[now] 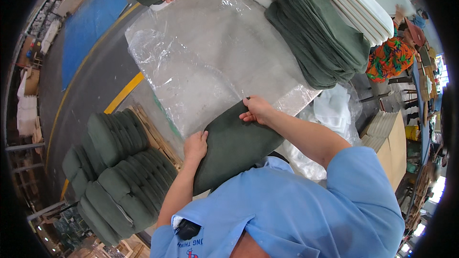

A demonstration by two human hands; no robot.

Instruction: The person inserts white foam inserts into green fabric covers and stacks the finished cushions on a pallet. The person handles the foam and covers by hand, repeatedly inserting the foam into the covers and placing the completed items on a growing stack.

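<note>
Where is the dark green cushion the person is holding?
The green cushion is low in the head view, between left hand and right hand, at the plastic sheet's near edge.

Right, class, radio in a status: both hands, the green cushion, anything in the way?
Left hand and right hand grip green cushion. Clear plastic sheet covers table ahead.

One green cushion (234,148) held; two hands; one plastic sheet (191,71).
</note>
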